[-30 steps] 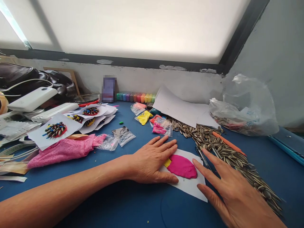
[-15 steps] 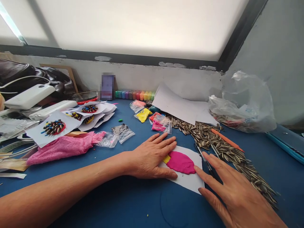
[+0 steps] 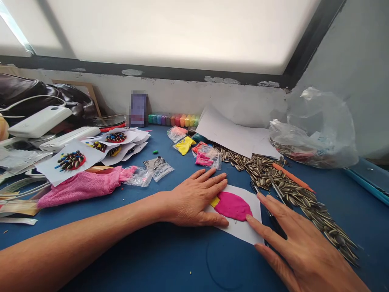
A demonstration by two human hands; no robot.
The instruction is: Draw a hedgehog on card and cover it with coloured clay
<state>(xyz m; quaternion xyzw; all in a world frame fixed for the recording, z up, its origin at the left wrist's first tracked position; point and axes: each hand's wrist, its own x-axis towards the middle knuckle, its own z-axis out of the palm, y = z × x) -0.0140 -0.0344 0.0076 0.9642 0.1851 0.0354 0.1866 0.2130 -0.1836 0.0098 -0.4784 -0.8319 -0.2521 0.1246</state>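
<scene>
A white sheet of paper (image 3: 243, 231) lies on the blue table, bearing a flat oval of magenta modelling clay (image 3: 233, 206) and a small yellow clay piece (image 3: 214, 201) at its left end. My left hand (image 3: 194, 198) rests flat over the paper's left side, fingers stretched out, partly hiding the yellow clay. With its fingers apart, my right hand (image 3: 291, 235) reaches in from the right; its index fingertip touches the magenta clay's lower right edge. A dark pen (image 3: 275, 223) lies partly hidden beneath the right hand.
Striped sunflower seeds (image 3: 291, 190) spread along the right, with an orange pencil-like stick (image 3: 293, 177) on them. Blank sheets (image 3: 231, 134) and a plastic bag (image 3: 316, 138) stand behind. At left are seed-decorated papers (image 3: 71, 162), a pink cloth (image 3: 82, 186) and white power banks (image 3: 39, 121).
My right index fingertip has shifted slightly down along the magenta clay's right edge. The left hand stays on the paper; the whole view has shifted a little.
</scene>
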